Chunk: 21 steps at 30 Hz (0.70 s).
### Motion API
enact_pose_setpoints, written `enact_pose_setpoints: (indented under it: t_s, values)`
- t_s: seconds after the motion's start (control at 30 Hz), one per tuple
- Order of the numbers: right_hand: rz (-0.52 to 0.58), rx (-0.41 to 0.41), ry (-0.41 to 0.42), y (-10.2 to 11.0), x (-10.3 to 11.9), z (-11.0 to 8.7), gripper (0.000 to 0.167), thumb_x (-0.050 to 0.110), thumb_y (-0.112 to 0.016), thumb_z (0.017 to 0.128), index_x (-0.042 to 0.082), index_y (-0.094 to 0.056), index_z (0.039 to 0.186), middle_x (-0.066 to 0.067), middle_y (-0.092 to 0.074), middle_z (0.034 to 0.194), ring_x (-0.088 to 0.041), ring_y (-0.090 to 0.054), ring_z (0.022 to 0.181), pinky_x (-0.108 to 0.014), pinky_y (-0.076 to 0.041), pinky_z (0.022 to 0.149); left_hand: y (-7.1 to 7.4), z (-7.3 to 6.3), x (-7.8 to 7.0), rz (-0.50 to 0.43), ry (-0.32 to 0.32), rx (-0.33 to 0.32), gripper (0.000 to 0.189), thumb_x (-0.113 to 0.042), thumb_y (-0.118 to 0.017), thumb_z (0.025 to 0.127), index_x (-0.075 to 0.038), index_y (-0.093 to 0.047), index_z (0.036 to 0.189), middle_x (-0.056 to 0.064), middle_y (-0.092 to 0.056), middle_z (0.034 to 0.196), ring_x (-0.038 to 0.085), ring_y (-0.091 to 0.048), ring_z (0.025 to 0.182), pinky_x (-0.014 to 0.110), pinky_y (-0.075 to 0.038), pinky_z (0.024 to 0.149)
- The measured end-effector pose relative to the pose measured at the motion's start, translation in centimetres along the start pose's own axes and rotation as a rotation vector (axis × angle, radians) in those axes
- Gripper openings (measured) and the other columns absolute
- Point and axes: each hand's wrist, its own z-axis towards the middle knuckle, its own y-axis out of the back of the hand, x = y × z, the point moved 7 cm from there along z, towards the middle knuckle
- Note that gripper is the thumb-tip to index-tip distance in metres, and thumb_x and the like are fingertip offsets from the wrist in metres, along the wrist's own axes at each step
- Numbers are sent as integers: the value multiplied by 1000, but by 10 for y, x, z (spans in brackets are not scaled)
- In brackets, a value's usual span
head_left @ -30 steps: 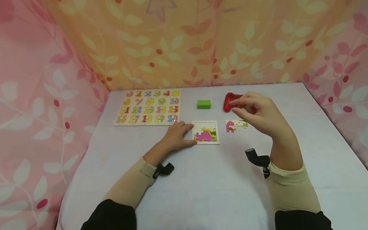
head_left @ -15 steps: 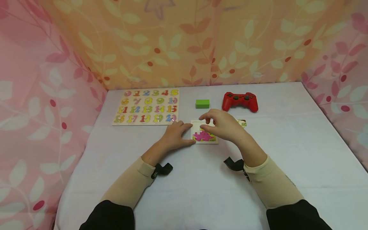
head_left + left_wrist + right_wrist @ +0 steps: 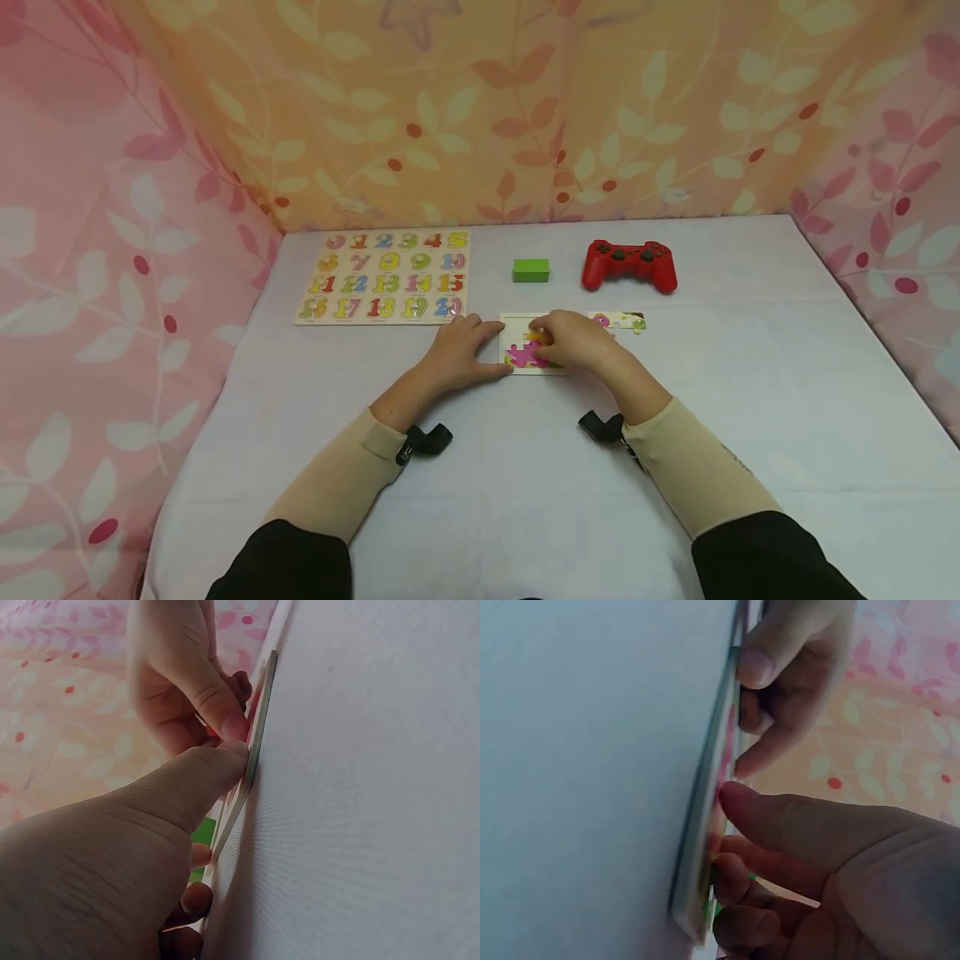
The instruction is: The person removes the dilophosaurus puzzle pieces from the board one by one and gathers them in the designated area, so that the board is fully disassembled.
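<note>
In the head view a small white-framed jigsaw puzzle [image 3: 507, 317] with a pink dinosaur picture lies on the white table. My left hand [image 3: 459, 354] grips its left side, thumb at the near corner and index finger at the far one. From the right, my right hand [image 3: 579, 340] reaches over the puzzle, and its thumb and curled fingers pinch at a puzzle piece [image 3: 726, 769] inside the frame. Most of that piece is hidden by the fingers. Loose puzzle pieces [image 3: 626, 320], pink and green, lie just right of the frame, partly behind the right hand.
A board of coloured numbers [image 3: 382, 275] lies at the back left. Behind the puzzle sits a green block [image 3: 531, 271], and a red game controller [image 3: 629, 265] is to its right. Patterned cloth [image 3: 450, 117] walls the back and sides.
My right hand has come left and down from above the loose pieces and controller onto the puzzle, its fingers closing in. The left hand stays at the frame.
</note>
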Motion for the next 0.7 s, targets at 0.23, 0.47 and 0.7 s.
enact_pose_setpoints:
  t_s: [0.23, 0.47, 0.7]
  values:
    - [66, -29, -11, -3, -9, 5, 37, 18, -72, 96, 7, -64, 130, -8, -58, 92, -25, -54, 90, -38, -44, 77, 0, 0, 0, 0, 4, 7, 79, -64, -74, 84, -21, -55, 148, -1, -57, 115, 15, -47, 99, 38, -38, 89]
    - [153, -37, 0, -3, -17, 7, 45, 23, -78, 92, 11, -51, 126, -9, -56, 94, -24, -54, 85, -38, -43, 73, 2, -1, -2, 4, 0, 12, 79, -63, -74, 85, -20, -55, 149, 0, -56, 114, 17, -46, 98, 38, -38, 88]
    - [138, -31, -2, -6, -18, 8, 54, 35, -83, 87, 13, -48, 123, -9, -58, 95, -24, -56, 85, -38, -45, 71, 2, -1, -2, 5, -2, 14, 78, -62, -74, 86, -20, -56, 148, 1, -57, 115, 17, -47, 98, 38, -39, 87]
